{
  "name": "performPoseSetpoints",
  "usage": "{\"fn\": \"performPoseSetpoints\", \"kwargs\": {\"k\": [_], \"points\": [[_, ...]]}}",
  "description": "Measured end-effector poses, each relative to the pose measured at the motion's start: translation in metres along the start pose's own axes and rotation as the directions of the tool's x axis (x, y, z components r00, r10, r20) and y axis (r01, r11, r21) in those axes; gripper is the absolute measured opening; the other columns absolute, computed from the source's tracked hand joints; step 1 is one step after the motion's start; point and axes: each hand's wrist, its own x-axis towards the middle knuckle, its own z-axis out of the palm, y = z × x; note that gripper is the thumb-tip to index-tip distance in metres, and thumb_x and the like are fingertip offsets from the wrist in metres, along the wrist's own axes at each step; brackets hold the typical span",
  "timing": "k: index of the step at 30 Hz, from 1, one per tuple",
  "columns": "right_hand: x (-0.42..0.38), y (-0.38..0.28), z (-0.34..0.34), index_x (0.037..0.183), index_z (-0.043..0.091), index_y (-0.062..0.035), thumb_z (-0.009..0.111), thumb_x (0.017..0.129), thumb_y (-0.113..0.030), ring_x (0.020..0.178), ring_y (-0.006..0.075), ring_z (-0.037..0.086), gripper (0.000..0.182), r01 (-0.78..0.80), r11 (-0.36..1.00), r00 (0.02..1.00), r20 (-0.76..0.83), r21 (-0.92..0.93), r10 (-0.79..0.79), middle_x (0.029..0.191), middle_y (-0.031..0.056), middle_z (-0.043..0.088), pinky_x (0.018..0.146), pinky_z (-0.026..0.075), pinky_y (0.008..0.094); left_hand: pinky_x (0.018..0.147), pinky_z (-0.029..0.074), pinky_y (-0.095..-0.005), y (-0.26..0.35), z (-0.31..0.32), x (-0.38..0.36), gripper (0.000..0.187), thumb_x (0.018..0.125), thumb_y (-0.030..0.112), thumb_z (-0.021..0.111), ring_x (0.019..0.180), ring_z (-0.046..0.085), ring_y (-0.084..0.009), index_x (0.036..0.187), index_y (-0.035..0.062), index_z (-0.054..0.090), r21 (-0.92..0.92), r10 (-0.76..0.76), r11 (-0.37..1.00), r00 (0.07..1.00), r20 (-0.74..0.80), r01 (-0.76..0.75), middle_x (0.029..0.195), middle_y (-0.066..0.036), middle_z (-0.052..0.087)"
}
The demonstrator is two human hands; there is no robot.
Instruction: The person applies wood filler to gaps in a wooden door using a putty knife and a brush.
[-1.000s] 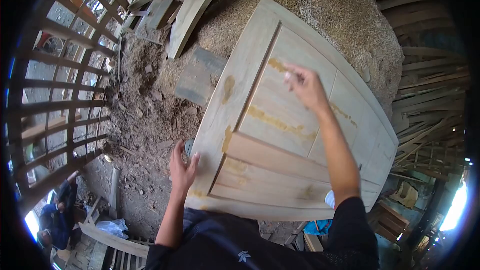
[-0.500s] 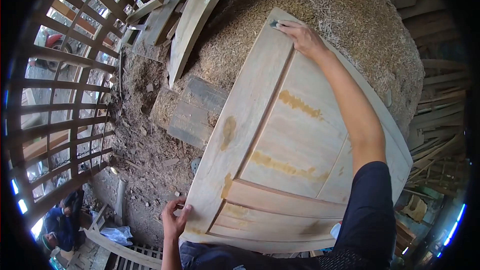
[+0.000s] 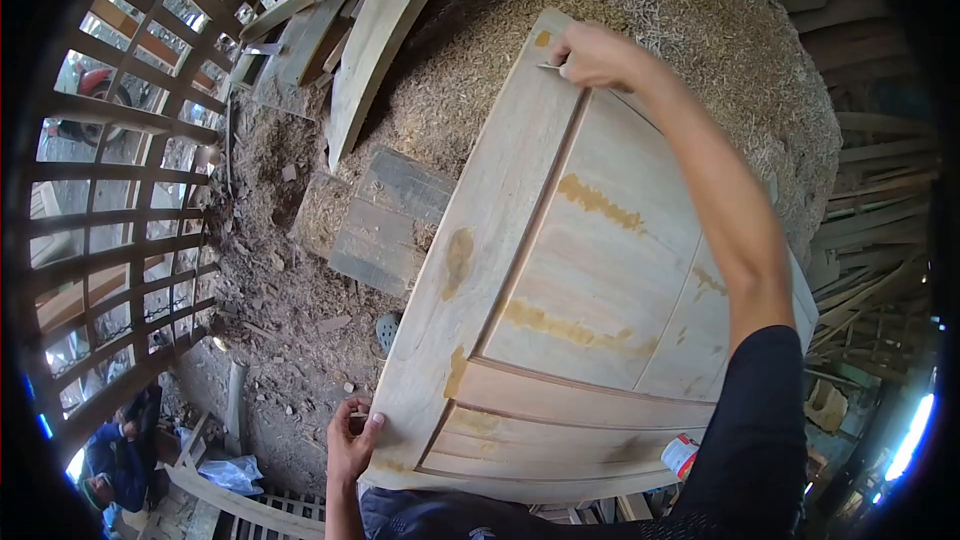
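Note:
A pale wooden panelled door (image 3: 500,200) lies flat before me, with several yellowish-brown filler patches on its frame and panels. My right hand (image 3: 595,55) is closed near the door's far end, pinching a thin, flat scraper blade (image 3: 548,66) whose edge shows at the wood. One filler patch (image 3: 543,39) lies just beyond these fingers. My left hand (image 3: 352,440) is at the door's near left edge, its fingers curled toward the thumb. What it holds, if anything, I cannot make out. A red and white can (image 3: 680,455) stands on the door near my right sleeve.
Wood shavings (image 3: 700,30) are heaped beyond the door. Boards (image 3: 390,40) lean at the upper left, and dark planks (image 3: 390,225) lie on the ground. A slatted wooden wall (image 3: 130,180) runs along the left. Another person (image 3: 120,450) is at the lower left.
My right hand has turned and drawn slightly nearer along the door's far end, uncovering a filler patch at the corner. More of the can shows. My left hand has barely moved.

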Motion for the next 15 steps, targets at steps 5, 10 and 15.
{"fn": "performPoseSetpoints", "kwargs": {"k": [5, 10, 15], "points": [[0.012, 0.059, 0.009, 0.119, 0.069, -0.0001, 0.061, 0.085, -0.004, 0.104, 0.0312, 0.068, 0.035, 0.248, 0.967, 0.94, -0.225, -0.065, -0.256, 0.117, 0.0194, 0.069, 0.091, 0.054, 0.0393, 0.071, 0.049, -0.0246, -0.001, -0.003, 0.001, 0.033, 0.089, 0.02, 0.076, 0.077, 0.06, -0.0081, 0.112, 0.0021, 0.061, 0.024, -0.007, 1.0, 1.0, 0.013, 0.007, 0.083, 0.001, 0.061], [0.022, 0.081, 0.053, 0.121, 0.068, -0.0028, 0.062, 0.093, -0.003, 0.113, 0.0314, 0.065, 0.029, 0.395, 0.918, 0.819, -0.44, -0.035, -0.369, 0.129, 0.0114, 0.065, 0.099, 0.053, 0.039, 0.07, 0.049, -0.0248, 0.0, -0.001, 0.001, 0.034, 0.089, 0.021, 0.075, 0.076, 0.061, -0.0084, 0.113, 0.0013, 0.061, 0.03, 0.001, 1.0, 1.0, 0.006, -0.001, 0.082, 0.001, 0.063], [0.029, 0.092, 0.064, 0.121, 0.069, -0.0045, 0.063, 0.092, -0.004, 0.114, 0.0323, 0.065, 0.029, 0.475, 0.864, 0.753, -0.432, -0.166, -0.497, 0.128, 0.0133, 0.066, 0.099, 0.053, 0.0388, 0.072, 0.049, -0.0246, -0.001, 0.0, 0.0, 0.033, 0.089, 0.019, 0.075, 0.078, 0.061, -0.0083, 0.113, 0.0006, 0.061, 0.003, -0.023, 1.0, 1.0, -0.007, 0.023, 0.085, -0.001, 0.064]]}}
